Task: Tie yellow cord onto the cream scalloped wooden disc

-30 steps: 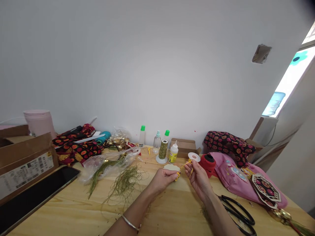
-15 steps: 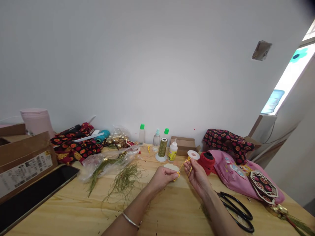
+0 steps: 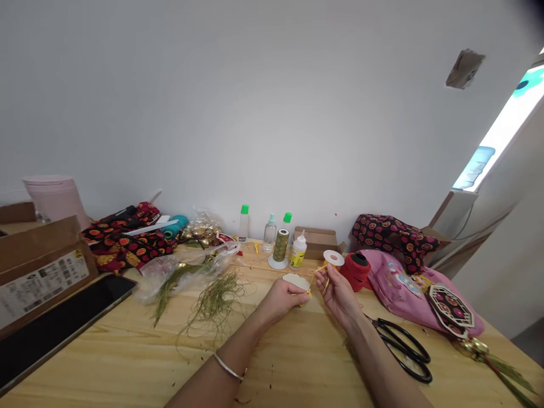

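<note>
In the middle of the wooden table, my left hand [image 3: 285, 300] pinches a yellow cord [image 3: 313, 279] between thumb and fingertips. A pale piece with a scalloped edge [image 3: 296, 281] shows just behind those fingers; whether the hand touches it I cannot tell. My right hand [image 3: 339, 290] has its fingers closed on the other stretch of the cord, which runs between both hands. Right behind the right hand stands a spool with a white flange [image 3: 334, 258]. Beside it sits a red thread cone [image 3: 356, 272]. Black-handled scissors [image 3: 402, 347] lie to the right of my right forearm.
Behind my hands stand a glue bottle [image 3: 298, 251], an olive thread cone [image 3: 281, 246] and a spray bottle [image 3: 270, 233]. Green threads [image 3: 219, 297] lie left, beyond them a phone [image 3: 63, 328] and a cardboard box [image 3: 42, 277]. A pink bag [image 3: 395, 289] lies right.
The camera view has shifted slightly, so the table items sit a little higher. Both hands keep hold of the yellow cord, which now looks slacker between them.
</note>
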`<act>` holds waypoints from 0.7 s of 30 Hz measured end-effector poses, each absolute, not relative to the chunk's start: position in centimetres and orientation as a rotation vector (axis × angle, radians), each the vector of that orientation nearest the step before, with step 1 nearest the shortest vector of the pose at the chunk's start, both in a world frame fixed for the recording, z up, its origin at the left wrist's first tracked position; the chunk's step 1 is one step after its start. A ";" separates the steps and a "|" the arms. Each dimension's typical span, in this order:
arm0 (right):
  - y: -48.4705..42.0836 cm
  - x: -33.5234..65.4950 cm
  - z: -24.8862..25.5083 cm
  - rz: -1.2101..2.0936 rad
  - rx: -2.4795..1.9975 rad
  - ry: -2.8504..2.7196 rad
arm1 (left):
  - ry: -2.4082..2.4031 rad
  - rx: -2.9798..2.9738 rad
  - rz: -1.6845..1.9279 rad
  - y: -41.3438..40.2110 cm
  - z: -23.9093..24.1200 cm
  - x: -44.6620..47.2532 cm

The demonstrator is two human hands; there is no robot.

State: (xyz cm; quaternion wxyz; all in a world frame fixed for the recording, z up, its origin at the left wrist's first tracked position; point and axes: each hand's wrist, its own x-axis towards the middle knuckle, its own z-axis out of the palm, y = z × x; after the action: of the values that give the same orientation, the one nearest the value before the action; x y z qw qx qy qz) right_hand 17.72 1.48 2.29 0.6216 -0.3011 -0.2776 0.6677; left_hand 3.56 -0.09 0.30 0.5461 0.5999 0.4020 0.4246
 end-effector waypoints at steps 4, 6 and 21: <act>1.5 17.7 2.3 1.525 -0.696 -0.645 | 0.954 1.429 0.987 0.0 0.0 3.5; 1.5 17.7 2.3 1.528 -0.698 -0.642 | 0.958 1.421 0.991 0.0 -0.1 3.4; 1.3 18.0 2.8 1.580 -0.610 -0.502 | 0.893 1.241 1.047 -0.7 1.2 3.6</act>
State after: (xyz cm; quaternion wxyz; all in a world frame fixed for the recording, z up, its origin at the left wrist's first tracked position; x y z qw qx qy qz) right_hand 17.99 1.31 2.77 0.6346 -0.2668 -0.2195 0.6914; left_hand 3.61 -0.66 1.23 0.6008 0.5353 0.3853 0.4517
